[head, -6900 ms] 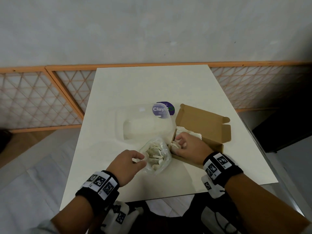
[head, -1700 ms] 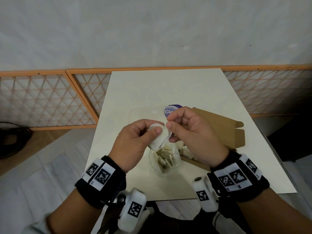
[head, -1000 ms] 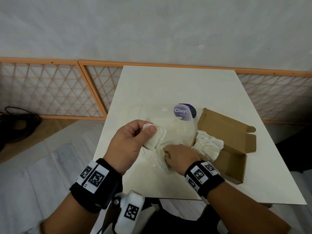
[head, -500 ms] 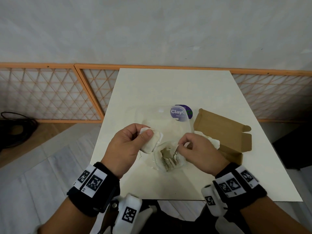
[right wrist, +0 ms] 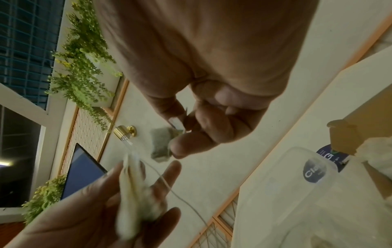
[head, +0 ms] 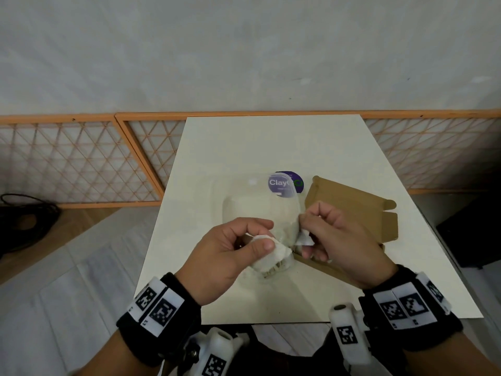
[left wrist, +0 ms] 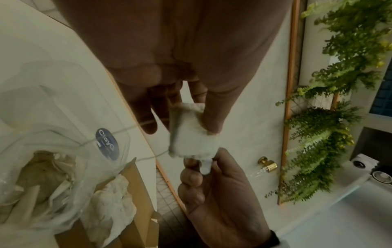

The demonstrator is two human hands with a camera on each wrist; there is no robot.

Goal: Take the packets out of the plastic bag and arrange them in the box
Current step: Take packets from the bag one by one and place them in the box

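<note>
Table: I see a pale table (head: pixel 271 142) mid-frame, with a grey wall and orange lattice behind it.
Box: the brown box (head: pixel 360 210) lies open at centre right, white packets already inside.
Bag: the clear plastic bag (head: pixel 271 264) sits low centre, under my hands, more packets in it.
Left hand: my left hand (head: pixel 227 251) pinches a white packet (left wrist: pixel 191 134) between thumb and fingers.
Right hand: my right hand (head: pixel 339 240) pinches a small paper tag (head: pixel 303 238) just beside it.
Handling: I judge the packet light, soft and easy to tear, with a thin string (right wrist: pixel 182 198) that could snag; hold its flat faces, not the string.
</note>
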